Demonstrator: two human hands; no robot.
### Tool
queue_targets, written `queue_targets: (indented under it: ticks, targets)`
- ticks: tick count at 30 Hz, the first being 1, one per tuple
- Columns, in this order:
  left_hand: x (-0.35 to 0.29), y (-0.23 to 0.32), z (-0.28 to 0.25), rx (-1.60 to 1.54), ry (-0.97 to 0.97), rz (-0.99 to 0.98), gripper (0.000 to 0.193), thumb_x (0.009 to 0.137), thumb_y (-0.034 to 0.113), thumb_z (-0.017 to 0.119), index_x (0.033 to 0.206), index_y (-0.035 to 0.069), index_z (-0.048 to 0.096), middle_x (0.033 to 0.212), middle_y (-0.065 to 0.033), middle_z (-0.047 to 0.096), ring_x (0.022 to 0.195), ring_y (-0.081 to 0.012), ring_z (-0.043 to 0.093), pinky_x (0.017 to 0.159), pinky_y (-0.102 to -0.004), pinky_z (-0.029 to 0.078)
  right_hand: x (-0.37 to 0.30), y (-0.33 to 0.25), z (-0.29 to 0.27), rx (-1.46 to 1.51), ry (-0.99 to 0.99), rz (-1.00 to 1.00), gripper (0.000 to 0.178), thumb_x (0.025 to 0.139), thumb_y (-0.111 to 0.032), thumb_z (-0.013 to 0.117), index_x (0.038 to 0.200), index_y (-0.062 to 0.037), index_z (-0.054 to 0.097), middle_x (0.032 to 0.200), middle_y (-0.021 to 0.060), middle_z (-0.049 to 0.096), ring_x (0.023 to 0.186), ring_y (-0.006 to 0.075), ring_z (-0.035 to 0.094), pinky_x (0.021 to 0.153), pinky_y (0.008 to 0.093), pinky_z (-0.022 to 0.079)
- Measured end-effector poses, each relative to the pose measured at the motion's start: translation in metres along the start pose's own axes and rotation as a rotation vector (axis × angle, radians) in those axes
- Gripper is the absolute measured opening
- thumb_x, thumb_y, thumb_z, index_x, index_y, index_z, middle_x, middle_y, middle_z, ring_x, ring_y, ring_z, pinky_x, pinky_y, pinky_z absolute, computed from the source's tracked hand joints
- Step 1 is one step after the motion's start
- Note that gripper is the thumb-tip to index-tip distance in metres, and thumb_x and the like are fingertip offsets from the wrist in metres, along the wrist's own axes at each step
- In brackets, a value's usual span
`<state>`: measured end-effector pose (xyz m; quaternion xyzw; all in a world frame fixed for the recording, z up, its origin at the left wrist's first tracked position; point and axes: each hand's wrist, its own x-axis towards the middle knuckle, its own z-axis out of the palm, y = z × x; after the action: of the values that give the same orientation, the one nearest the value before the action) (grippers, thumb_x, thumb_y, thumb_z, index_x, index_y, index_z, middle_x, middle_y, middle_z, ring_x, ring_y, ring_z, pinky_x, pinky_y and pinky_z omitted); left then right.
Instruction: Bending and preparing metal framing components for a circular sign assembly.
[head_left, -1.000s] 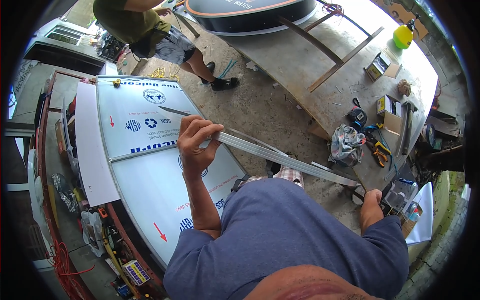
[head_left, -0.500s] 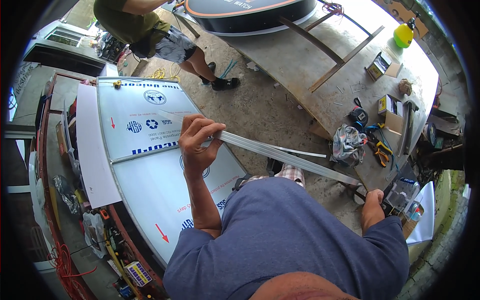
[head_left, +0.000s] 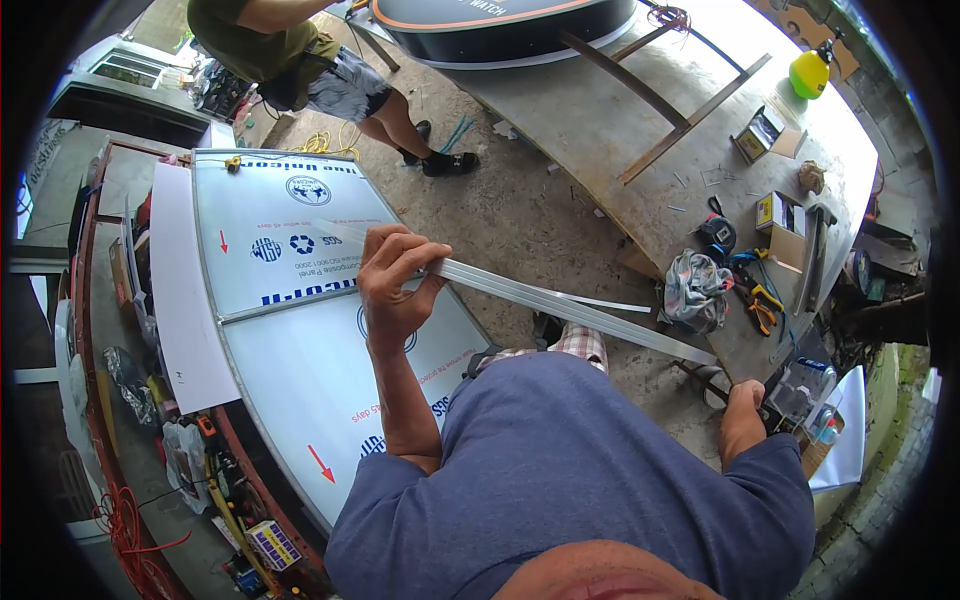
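Observation:
Slim silvery metal strips [head_left: 575, 312] run slantwise across my front, over the gap between a film-covered panel and the work table. My left hand [head_left: 398, 285] pinches them between thumb and fingers near their left part, above the panel [head_left: 290, 370]. Past the hand, a thin pale end reaches over the panel. One thinner strip [head_left: 605, 303] bends away from the rest. At the table's near corner, my right hand [head_left: 743, 408] is closed beside the strips' far end. Its fingers are mostly hidden, so what they grip cannot be made out.
The metal-topped table [head_left: 600, 130] carries a round black sign [head_left: 500, 35], a bent metal frame [head_left: 680, 120], a tape measure [head_left: 716, 232], orange-handled pliers [head_left: 765, 308], a plastic bag [head_left: 695, 290] and a yellow sprayer [head_left: 810, 72]. Another person [head_left: 345, 85] stands beyond the panel.
The far end of the strips has shifted slightly left, a little away from my right hand. Both hands stay nearly where they were.

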<state>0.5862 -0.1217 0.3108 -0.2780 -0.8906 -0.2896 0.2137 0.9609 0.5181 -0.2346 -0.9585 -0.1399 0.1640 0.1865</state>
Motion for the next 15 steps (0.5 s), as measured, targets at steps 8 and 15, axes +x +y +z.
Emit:
queue_targets:
  ticks: [8,15]
  targets:
    - [0.005,0.004,0.009,0.024,-0.022,0.023,0.033,0.063,-0.001,0.083,0.093,0.012,0.079,0.084,0.001,0.069,0.093,-0.0215,0.06,0.08,-0.0353,0.052,-0.022,0.001,0.036,0.327,0.236,0.038,0.024,0.074,-0.006,0.071,0.097,0.0004,0.074,0.118,0.0292,0.064,0.106,0.0502,0.059,0.1,0.0613,0.045]
    - [-0.007,-0.004,-0.004,-0.003,0.018,0.001,0.032,0.064,-0.002,0.082,0.092,0.012,0.079,0.085,0.0006,0.069,0.094,-0.0217,0.06,0.08,-0.0356,0.052,-0.014,-0.029,0.053,0.423,0.397,0.114,0.023,0.075,-0.007,0.073,0.096,0.0017,0.073,0.121,0.0287,0.063,0.111,0.05,0.057,0.101,0.0612,0.044]
